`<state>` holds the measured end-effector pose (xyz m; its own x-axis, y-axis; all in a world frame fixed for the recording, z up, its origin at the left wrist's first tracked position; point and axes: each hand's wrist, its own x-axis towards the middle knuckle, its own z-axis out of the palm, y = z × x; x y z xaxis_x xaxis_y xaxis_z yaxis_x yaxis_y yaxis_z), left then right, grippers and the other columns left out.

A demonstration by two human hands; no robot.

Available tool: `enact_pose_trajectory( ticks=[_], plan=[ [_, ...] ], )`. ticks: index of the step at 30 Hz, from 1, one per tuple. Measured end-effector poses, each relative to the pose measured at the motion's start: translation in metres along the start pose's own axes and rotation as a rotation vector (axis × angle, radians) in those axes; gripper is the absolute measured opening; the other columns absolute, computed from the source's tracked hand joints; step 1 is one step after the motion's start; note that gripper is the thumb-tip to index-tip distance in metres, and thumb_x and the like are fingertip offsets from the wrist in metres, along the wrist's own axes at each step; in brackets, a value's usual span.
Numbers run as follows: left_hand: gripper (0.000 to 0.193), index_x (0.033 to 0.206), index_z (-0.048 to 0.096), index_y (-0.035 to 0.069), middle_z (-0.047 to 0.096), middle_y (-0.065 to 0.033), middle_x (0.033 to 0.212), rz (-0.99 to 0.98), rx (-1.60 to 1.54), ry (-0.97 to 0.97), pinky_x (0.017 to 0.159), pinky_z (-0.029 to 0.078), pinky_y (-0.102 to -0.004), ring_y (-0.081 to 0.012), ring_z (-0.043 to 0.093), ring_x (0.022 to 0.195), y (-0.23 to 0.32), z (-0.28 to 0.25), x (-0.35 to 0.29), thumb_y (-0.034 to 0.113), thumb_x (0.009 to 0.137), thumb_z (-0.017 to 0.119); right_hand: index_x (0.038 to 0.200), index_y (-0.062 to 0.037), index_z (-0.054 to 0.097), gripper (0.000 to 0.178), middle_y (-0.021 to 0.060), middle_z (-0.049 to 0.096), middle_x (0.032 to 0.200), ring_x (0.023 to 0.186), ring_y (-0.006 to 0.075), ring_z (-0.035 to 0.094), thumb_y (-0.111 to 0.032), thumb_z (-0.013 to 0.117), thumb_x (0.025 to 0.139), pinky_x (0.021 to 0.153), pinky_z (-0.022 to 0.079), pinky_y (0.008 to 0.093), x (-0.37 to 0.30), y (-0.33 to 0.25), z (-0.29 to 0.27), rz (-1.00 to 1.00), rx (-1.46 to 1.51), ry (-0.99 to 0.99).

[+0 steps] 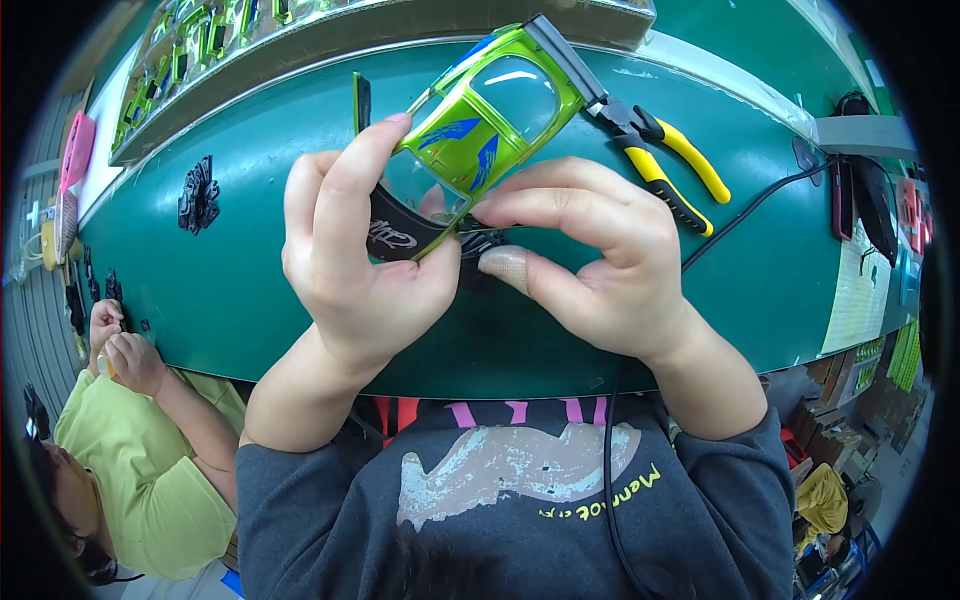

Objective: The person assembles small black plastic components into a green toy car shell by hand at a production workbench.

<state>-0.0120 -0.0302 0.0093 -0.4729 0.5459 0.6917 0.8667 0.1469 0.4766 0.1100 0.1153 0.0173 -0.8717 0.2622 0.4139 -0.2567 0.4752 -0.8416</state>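
My left hand (350,245) holds a bright green toy car body (465,135) with blue decals and clear windows. Its fingers and thumb close around the black-trimmed end, and the body tilts up to the right above the table. At the body's lower edge, my right hand (600,250) pinches a small black part (480,243) between thumb and fingers. Much of that part is hidden, so its exact kind cannot be made out. A tape-like wrap covers the right thumb's tip. Beyond the body's far end lie yellow-and-black pliers (650,160), jaws toward the body.
A box (330,48) of several green car bodies stands along the far side. Small black parts (199,195) lie in a heap on the green table (260,290). A black cable (745,215) crosses at right. At left, a co-worker's hands (130,350) handle something small.
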Motion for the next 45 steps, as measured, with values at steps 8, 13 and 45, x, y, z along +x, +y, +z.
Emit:
enact_pose_trajectory(
  ticks=[8,13,45],
  plan=[
    [0.057,0.113,0.062,-0.002,0.064,-0.0117,0.093,-0.078,-0.095,-0.034,0.063,0.049,-0.0312,-0.0238,0.055,0.070,-0.001,0.001,-0.002,-0.007,0.057,0.069,0.087,-0.0039,0.071,0.021,0.0092,0.068,0.082,0.074,0.0244,0.067,0.001,0.076,0.067,0.062,0.053,0.0327,0.001,0.009,0.009,-0.257,-0.286,0.129],
    [0.058,0.115,0.063,-0.001,0.065,-0.0102,0.092,-0.012,-0.027,-0.030,0.057,0.048,-0.0304,-0.0212,0.055,0.068,-0.001,0.001,0.000,-0.006,0.057,0.069,0.087,-0.0030,0.072,0.020,0.0104,0.068,0.084,0.076,0.0243,0.067,0.001,0.076,0.069,0.065,0.054,0.0317,0.000,0.006,0.006,-0.127,-0.151,0.082],
    [0.062,0.114,0.069,0.002,0.062,-0.0054,0.084,0.133,0.058,0.068,0.051,0.044,-0.0270,-0.0165,0.052,0.063,-0.007,0.003,-0.003,-0.007,0.053,0.072,0.091,0.0004,0.073,0.015,0.0124,0.071,0.092,0.083,0.0220,0.069,-0.002,0.076,0.076,0.076,0.054,0.0291,-0.002,0.002,0.001,0.159,0.180,0.001]
  ],
)
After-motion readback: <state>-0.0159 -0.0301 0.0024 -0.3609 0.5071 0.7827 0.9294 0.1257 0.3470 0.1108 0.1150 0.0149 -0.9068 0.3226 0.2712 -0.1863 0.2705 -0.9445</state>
